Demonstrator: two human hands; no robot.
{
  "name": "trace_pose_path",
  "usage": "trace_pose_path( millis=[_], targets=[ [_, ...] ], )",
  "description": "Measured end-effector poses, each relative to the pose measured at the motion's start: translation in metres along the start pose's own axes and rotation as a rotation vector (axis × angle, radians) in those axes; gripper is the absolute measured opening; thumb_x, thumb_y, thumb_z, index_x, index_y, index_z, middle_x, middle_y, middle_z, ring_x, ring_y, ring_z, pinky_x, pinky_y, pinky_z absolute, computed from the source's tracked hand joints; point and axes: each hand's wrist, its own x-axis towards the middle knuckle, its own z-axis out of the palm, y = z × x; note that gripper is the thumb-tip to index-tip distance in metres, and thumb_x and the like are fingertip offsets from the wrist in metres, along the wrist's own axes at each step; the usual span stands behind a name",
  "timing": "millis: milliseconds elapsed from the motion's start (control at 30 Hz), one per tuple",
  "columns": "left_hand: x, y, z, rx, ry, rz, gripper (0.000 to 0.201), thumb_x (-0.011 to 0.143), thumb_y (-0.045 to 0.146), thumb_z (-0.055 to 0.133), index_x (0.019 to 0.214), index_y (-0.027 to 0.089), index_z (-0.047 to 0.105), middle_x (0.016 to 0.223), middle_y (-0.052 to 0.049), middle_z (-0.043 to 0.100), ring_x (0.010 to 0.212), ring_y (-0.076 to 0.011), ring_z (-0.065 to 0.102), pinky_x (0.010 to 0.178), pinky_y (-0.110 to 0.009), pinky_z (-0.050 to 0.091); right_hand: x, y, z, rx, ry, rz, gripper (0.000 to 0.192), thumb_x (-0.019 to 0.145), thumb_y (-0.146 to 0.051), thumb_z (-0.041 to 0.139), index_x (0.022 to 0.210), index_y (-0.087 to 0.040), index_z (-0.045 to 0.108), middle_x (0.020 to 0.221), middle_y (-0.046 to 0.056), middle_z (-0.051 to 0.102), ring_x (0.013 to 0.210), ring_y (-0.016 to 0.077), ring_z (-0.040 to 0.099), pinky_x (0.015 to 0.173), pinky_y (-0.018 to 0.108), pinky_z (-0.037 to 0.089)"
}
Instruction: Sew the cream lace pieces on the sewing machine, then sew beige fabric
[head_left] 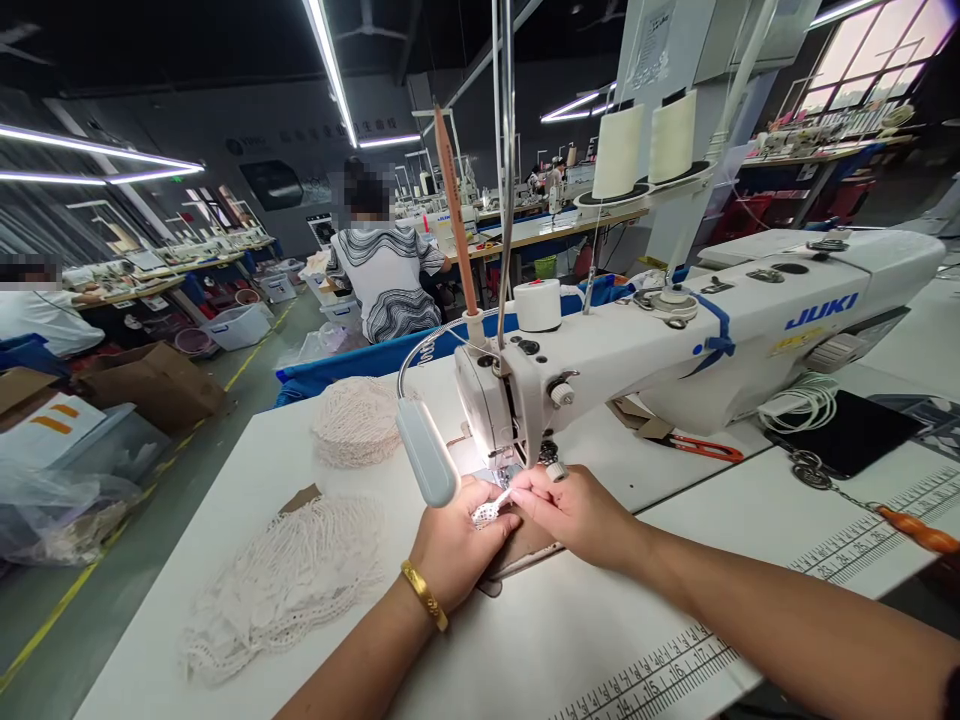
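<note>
Under the needle of a white sewing machine (615,350), both my hands hold a small piece of white eyelet lace (486,513). My left hand (457,540), with a gold bangle at the wrist, grips the lace between thumb and fingers. My right hand (574,510) pinches the lace's upper end close to the presser foot. Fingers cover part of the lace. Left of the machine lie a heap of cream lace trim (292,580) and, farther back, a rounder lace pile (356,420).
A grey lamp (427,453) hangs just above my left hand. An orange-red cutter (705,449), a black pad (855,445) and an orange-handled tool (915,527) lie right. Thread cones (617,152) stand behind. A person (386,260) sits ahead, facing away.
</note>
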Motion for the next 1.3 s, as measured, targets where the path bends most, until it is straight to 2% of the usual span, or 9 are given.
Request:
trace_pose_path(
  millis=[167,500,600,667,733,900,1300],
  targets=[
    [-0.002,-0.001,0.004,0.049,0.065,0.026,0.011,0.089,0.034,0.073,0.091,0.025,0.079,0.086,-0.002,0.073,0.084,-0.0228,0.070,0.078,-0.036,0.057,-0.002,0.001,0.001,0.025,-0.026,0.023,0.031,0.099,-0.033,0.050,0.071,-0.021,0.056,0.061,-0.004,0.047,0.061,0.0150,0.045,0.060,0.028,0.038],
    [-0.003,0.000,0.006,0.151,0.136,0.172,0.020,0.089,0.018,0.058,0.081,0.024,0.076,0.073,-0.001,0.065,0.071,-0.0182,0.063,0.063,-0.029,0.049,-0.004,0.000,-0.001,-0.015,-0.052,-0.026,0.028,0.101,-0.029,0.050,0.076,-0.022,0.059,0.062,-0.004,0.051,0.060,0.0146,0.047,0.060,0.027,0.037],
    [-0.008,0.002,0.003,0.228,0.134,0.285,0.022,0.087,0.014,0.058,0.082,0.025,0.077,0.081,-0.005,0.065,0.073,-0.0200,0.062,0.063,-0.031,0.048,-0.008,0.006,-0.006,-0.203,-0.126,-0.206,0.030,0.103,-0.024,0.047,0.074,-0.021,0.056,0.063,-0.003,0.054,0.060,0.0155,0.048,0.061,0.029,0.035],
    [-0.014,0.006,-0.001,0.285,0.119,0.391,0.025,0.091,0.012,0.056,0.087,0.024,0.078,0.094,-0.007,0.071,0.079,-0.0216,0.065,0.067,-0.034,0.051,-0.011,0.009,-0.011,-0.336,-0.194,-0.352,0.030,0.104,-0.021,0.045,0.077,-0.021,0.057,0.073,0.000,0.062,0.068,0.0173,0.054,0.065,0.030,0.037],
    [-0.021,0.011,-0.005,0.305,0.086,0.478,0.027,0.097,0.012,0.053,0.094,0.023,0.077,0.101,-0.007,0.076,0.085,-0.0223,0.069,0.073,-0.036,0.054,-0.014,0.010,-0.016,-0.414,-0.241,-0.417,0.027,0.105,-0.018,0.045,0.082,-0.021,0.059,0.081,0.002,0.067,0.076,0.0185,0.058,0.070,0.030,0.040],
    [-0.031,0.019,-0.012,0.317,0.018,0.513,0.027,0.105,0.015,0.048,0.104,0.022,0.074,0.100,-0.005,0.080,0.083,-0.0226,0.071,0.076,-0.038,0.055,-0.015,0.008,-0.022,-0.488,-0.279,-0.401,0.023,0.105,-0.016,0.048,0.089,-0.021,0.064,0.083,0.002,0.068,0.077,0.0188,0.061,0.072,0.030,0.042],
    [-0.018,0.014,-0.014,0.392,0.043,0.516,0.031,0.106,0.011,0.042,0.102,0.020,0.072,0.102,-0.006,0.080,0.083,-0.0229,0.073,0.074,-0.039,0.053,-0.012,0.015,-0.016,-0.549,-0.247,-0.331,0.021,0.104,-0.014,0.048,0.106,-0.021,0.068,0.088,0.004,0.073,0.075,0.0191,0.061,0.069,0.030,0.040]
  ],
)
